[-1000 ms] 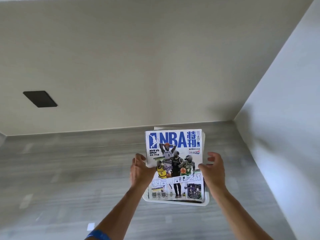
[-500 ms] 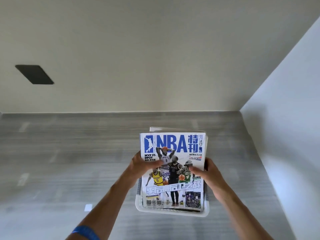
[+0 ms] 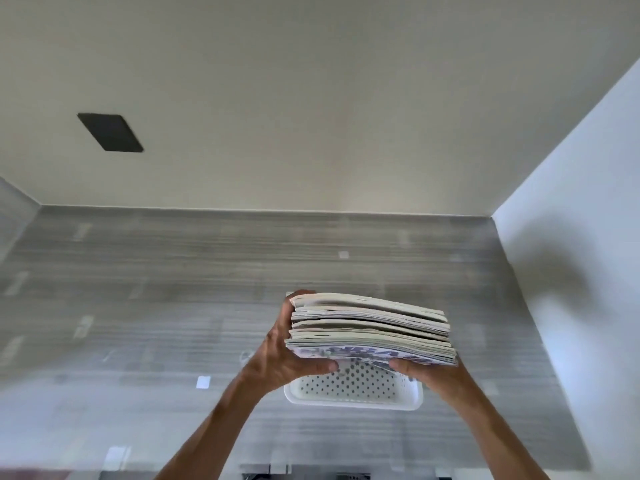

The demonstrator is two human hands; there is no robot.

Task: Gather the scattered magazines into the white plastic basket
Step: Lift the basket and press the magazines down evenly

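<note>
- I'm holding the whole stack of magazines (image 3: 372, 327) up off the floor, tipped so its page edges are facing me and the printed cover is facing down.
- My left hand (image 3: 284, 358) is clamping the left end, thumb curled under the bottom cover, fingers wrapping round the far side.
- My right hand (image 3: 420, 372) is cupping the right end from below; its thumb is closed on the underside, and the rest is hiding behind the paper.
- I'm gripping at both ends because the magazines are loose and slippery, I reckon; one hand alone would be letting them fan out.
- The white plastic basket (image 3: 353, 398) is sitting on the floor directly beneath, its perforated bottom showing and nothing lying in the part I can see.
- The stack is hanging clear above it, not touching.
- The grey wood-look floor (image 3: 173, 289) is running to a pale far wall (image 3: 311, 98) carrying a dark rectangular plate (image 3: 110, 137), with a white wall (image 3: 571, 237) closing in on the right.
</note>
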